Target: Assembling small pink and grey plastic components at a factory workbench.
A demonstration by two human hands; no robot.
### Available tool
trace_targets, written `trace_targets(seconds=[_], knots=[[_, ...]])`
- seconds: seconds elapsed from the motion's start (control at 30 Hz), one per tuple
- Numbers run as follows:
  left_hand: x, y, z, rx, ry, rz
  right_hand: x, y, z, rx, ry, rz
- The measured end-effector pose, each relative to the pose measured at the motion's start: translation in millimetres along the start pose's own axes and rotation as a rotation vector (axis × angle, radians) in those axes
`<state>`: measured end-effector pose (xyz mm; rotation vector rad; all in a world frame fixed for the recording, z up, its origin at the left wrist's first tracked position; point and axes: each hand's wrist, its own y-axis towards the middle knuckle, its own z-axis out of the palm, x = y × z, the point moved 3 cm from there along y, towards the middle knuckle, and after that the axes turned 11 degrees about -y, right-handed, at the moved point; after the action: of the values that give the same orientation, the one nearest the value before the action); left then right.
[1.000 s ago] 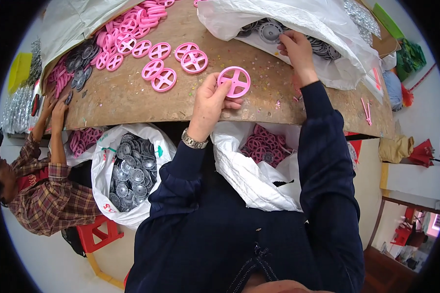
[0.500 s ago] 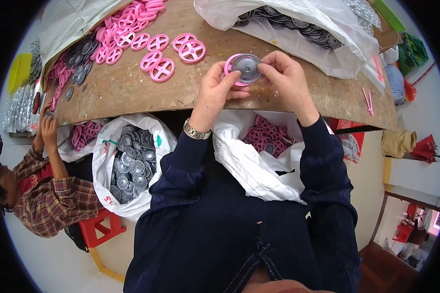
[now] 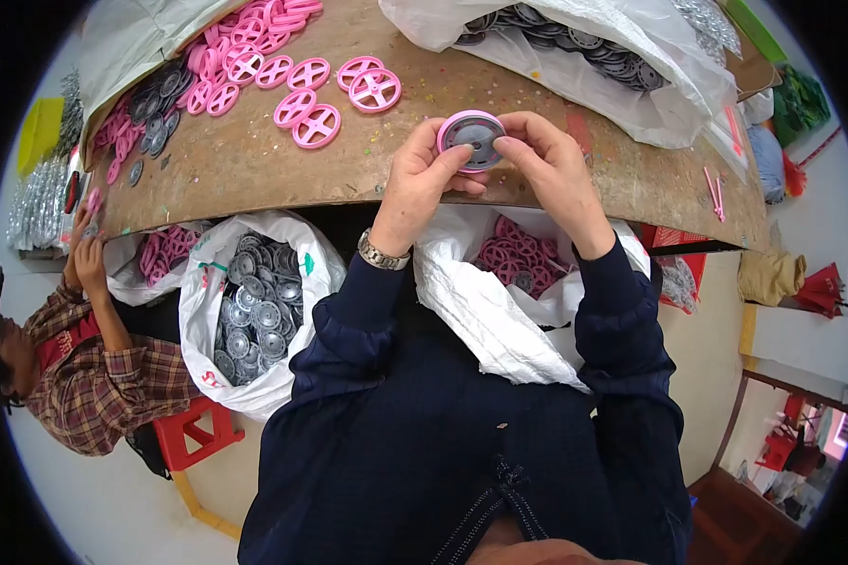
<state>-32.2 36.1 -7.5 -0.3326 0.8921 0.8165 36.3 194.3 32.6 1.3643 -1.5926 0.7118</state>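
Over the table's near edge, my two hands hold a pink toy wheel (image 3: 463,115) with a grey plastic disc (image 3: 479,138) lying inside its ring. My left hand (image 3: 421,172) grips the left side, thumb on the disc face and fingers curled beneath. On the other side, my right hand (image 3: 554,173) pinches the edge, its thumb pressing on the disc too. Both hands are closed on the pair. Several loose pink spoked wheels (image 3: 317,126) lie on the table beyond my left hand.
Below the wooden table (image 3: 254,179) stand a white sack (image 3: 198,325) of grey discs and another white sack (image 3: 485,330) of pink wheels. An opened bag (image 3: 650,118) of grey discs lies at the back right. A co-worker (image 3: 104,377) works at far left.
The grey disc, offset over the pink wheel before, now sits within its ring. My right hand's fingers have closed around the edge. The co-worker's hands have shifted slightly.
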Motion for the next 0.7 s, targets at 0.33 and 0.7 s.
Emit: trace_targets(seconds=[0.33, 0.7], knots=[[-5, -8, 20, 0.039, 0.123, 0.085, 8, -12, 0, -0.039, 0.09, -0.01], [-3, -14, 26, -0.017, 0.306, 0.236, 6, -19, 4, -0.119, 0.146, -0.067]])
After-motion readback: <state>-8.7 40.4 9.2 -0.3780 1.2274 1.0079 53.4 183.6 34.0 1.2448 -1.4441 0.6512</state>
